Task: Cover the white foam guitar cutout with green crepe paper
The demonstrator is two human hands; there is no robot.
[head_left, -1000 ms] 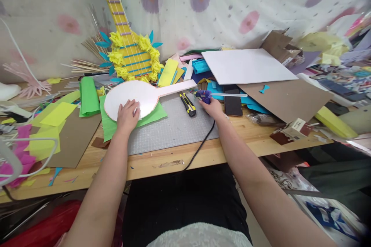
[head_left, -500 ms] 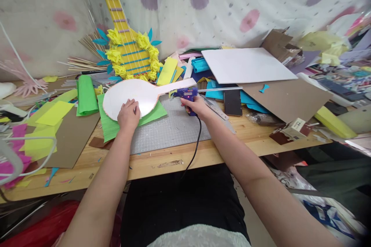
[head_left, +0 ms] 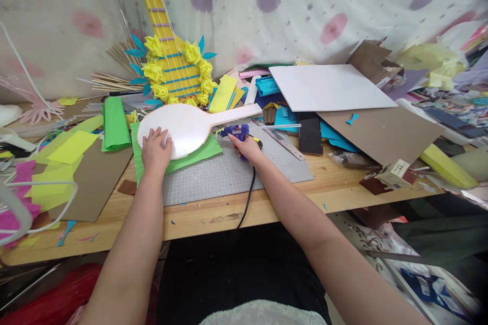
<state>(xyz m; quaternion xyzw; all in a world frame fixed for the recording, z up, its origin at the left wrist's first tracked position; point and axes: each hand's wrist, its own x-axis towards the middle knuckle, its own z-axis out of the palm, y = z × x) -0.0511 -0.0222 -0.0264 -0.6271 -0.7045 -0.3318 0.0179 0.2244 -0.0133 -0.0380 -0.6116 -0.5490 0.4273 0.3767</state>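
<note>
Holding with the right hand [head_left: 247, 148] a blue-purple glue gun [head_left: 239, 133], in a narrow grip, with the fingers wrapped around its handle. From the back of the gun, towards the right, a long pale glue stick [head_left: 284, 126]; from under the grip, down to the front edge of the wooden table [head_left: 183, 227], a black cord [head_left: 248, 202]. Just behind the grip and partly hidden by it, a yellow and black cutter [head_left: 259, 141]. Beneath the grip and out to both sides, a grey cutting mat [head_left: 213, 181].

To the left of the grip, near the nozzle, a white paddle-shaped board [head_left: 186, 124], with orange along its rim and with its narrow neck extending beyond the gun. Cannot tell about contact between nozzle and board. On the left part of its round body, resting flat, with the fingers a little spread, the left hand [head_left: 155, 150]. Under the board, a green sheet [head_left: 198, 154].

To the right of the grip, a metal ruler [head_left: 284, 143] lying slantwise; a little farther, a dark phone [head_left: 310, 134]. Farther left, past the left hand, a green roll [head_left: 115, 126]. Farther right, a white panel [head_left: 331, 89], partly overlapping a brown cardboard [head_left: 385, 134].

Beyond both hands, a yellow guitar-shaped piece [head_left: 177, 78] with yellow paper flowers, and at the very back, a flowered curtain [head_left: 236, 10].
</note>
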